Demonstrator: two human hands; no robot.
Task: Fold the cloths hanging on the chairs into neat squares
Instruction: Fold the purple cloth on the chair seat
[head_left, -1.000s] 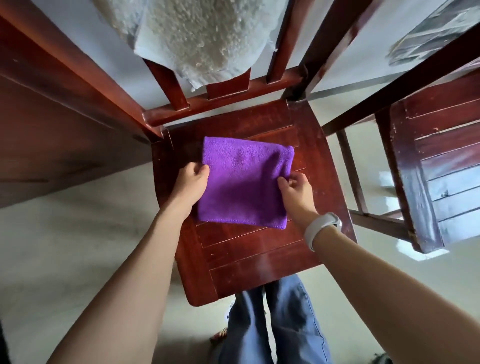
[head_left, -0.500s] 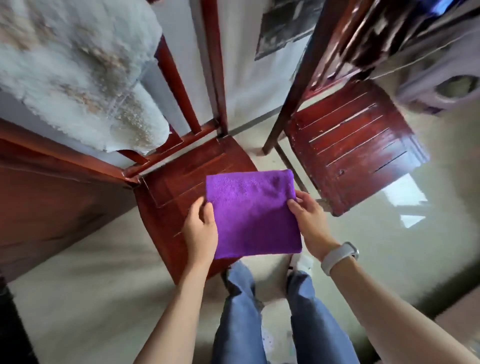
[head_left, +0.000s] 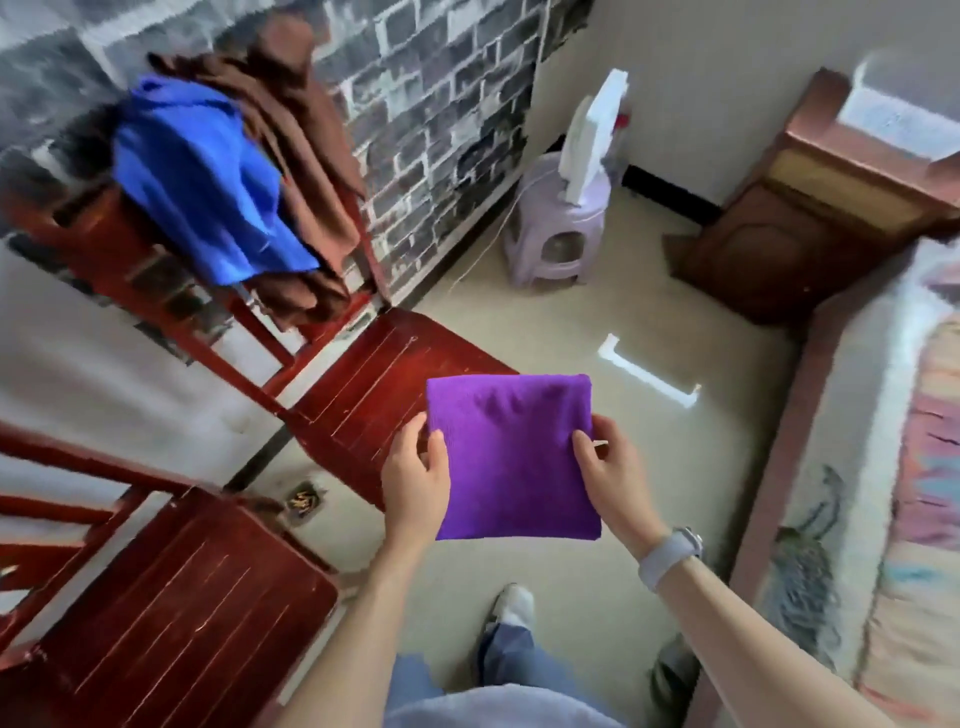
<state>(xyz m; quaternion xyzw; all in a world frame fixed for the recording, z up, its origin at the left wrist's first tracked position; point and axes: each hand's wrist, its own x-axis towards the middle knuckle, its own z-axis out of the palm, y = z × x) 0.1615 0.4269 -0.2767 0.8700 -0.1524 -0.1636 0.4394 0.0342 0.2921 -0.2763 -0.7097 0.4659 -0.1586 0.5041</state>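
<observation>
Both the left hand (head_left: 418, 475) and right hand (head_left: 605, 475) are pinching the folded purple cloth (head_left: 511, 457) by its side edges, carrying it, probably toward the bed (head_left: 831, 467); the blue cloth (head_left: 208, 182) is waiting.

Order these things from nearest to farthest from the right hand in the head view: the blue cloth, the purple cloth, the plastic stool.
1. The purple cloth: held in the right hand itself, at its right edge.
2. The plastic stool: on the floor ahead, by the brick wall.
3. The blue cloth: hanging on the chair back, far to the upper left.
</observation>
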